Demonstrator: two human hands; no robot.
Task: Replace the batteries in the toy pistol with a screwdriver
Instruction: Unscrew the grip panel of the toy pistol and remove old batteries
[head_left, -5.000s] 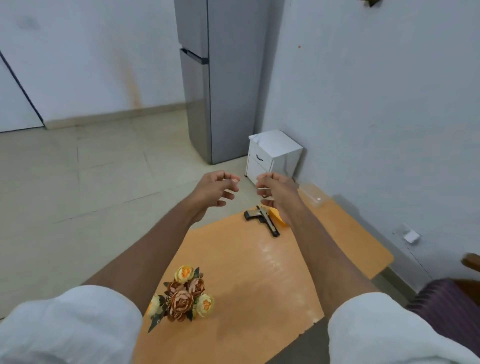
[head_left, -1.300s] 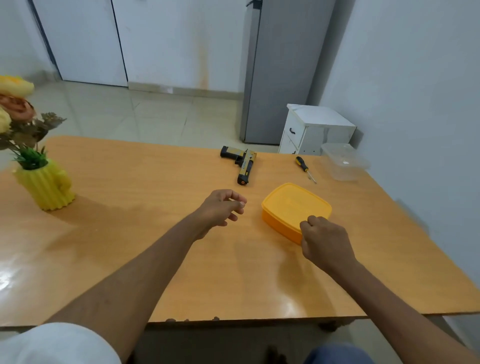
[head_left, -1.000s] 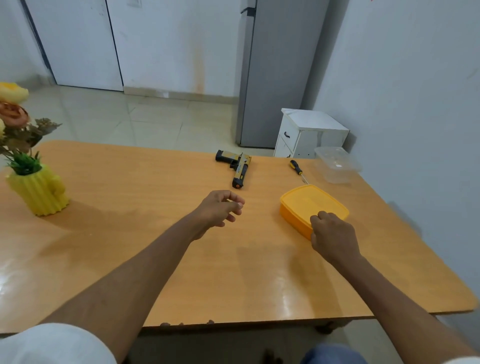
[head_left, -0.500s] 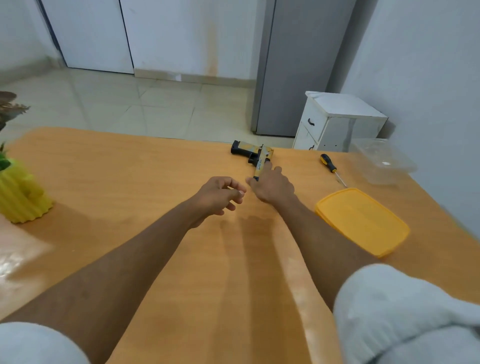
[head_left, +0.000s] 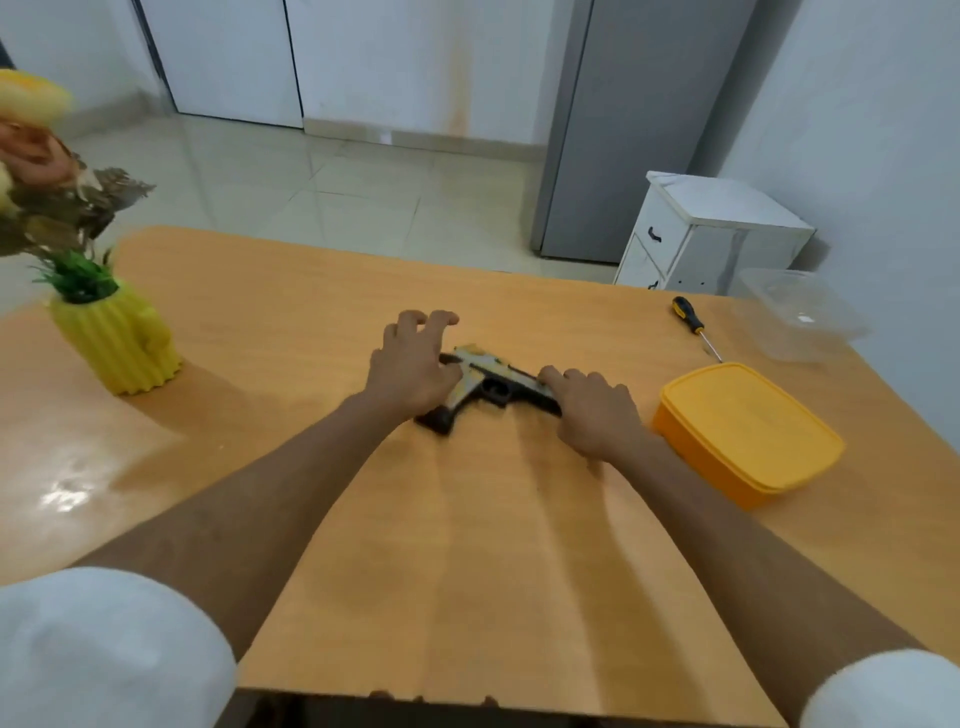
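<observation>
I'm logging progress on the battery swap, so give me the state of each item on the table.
Black and tan toy pistol: flat on table, under both hands.
Left hand: resting on pistol's grip end.
Right hand: on its barrel.
Black-and-yellow-handled screwdriver: lying untouched.
Orange plastic box: lid on.
Clear plastic tub: lidless.

Toy pistol (head_left: 485, 387) now nearer, both hands apparently holding it flat on table (head_left: 467, 545)

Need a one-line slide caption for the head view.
Both hands, left hand and right hand, rest on the toy pistol lying on the table; screwdriver untouched.
</observation>
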